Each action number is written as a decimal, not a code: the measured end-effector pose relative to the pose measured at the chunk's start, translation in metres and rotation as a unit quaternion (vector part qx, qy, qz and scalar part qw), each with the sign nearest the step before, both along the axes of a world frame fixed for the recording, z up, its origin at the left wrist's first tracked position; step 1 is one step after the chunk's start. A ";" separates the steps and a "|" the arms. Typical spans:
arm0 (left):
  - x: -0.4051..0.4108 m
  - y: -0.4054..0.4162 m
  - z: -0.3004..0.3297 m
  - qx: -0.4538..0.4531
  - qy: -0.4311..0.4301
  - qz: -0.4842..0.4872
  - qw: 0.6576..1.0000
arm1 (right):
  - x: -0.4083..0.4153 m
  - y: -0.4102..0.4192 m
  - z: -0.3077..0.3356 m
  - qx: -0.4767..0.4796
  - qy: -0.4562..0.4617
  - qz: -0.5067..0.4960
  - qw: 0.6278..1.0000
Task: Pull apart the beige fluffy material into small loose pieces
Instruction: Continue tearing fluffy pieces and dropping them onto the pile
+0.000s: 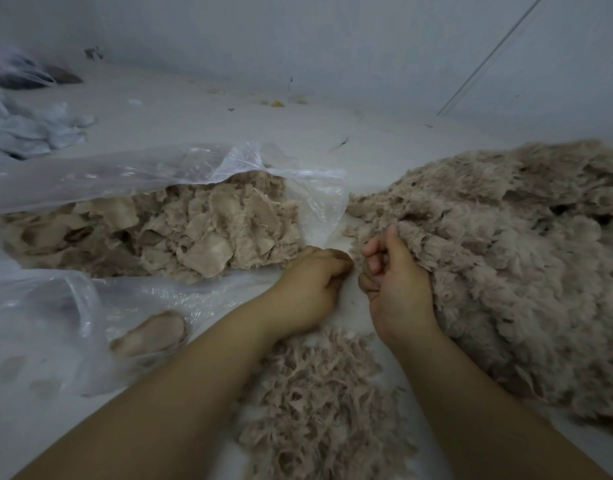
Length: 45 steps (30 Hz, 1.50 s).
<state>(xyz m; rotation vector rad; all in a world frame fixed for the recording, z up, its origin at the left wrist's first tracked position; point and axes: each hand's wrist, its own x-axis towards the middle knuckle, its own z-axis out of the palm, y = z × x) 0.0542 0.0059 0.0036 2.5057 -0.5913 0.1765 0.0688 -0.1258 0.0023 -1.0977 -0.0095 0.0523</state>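
Much remains: a big heap of beige fluffy material (499,258) lies right of the clear plastic bag (132,174), which holds more matted chunks. A small pile of loose pieces (319,403) sits near the wrists. The right hand (395,285) grips the heap's edge; the left hand (315,282), fingers curled, seems to pinch a tuft.

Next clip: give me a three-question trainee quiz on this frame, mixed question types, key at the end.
1. True or false: the clear bag holds beige scraps.
2. The big fluffy heap lies on which side? A) left B) right
3. Fill in: the shredded pile lies between the person's ____.

Key: 1 true. 2 B; the right hand grips its edge, the left hand is curled beside it. 3 forearms.
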 end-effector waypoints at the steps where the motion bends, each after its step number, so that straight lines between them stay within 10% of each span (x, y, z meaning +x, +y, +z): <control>1: 0.000 0.004 0.001 -0.030 -0.002 0.009 0.999 | 0.000 0.000 0.000 -0.002 -0.001 -0.001 1.000; 7: -0.008 0.021 0.004 -0.191 0.010 0.168 0.967 | 0.002 0.001 0.000 -0.002 -0.002 -0.014 1.000; 26: 0.061 -0.034 0.039 -0.099 0.020 0.005 0.995 | 0.001 -0.001 0.005 0.026 0.023 -0.008 0.999; 38: 0.017 -0.008 0.009 0.022 -0.048 0.040 0.998 | 0.005 -0.001 0.007 0.020 0.025 -0.007 0.999; 45: -0.009 0.009 0.008 -0.051 -0.036 0.113 0.992 | 0.003 -0.001 0.007 0.006 0.038 -0.020 0.999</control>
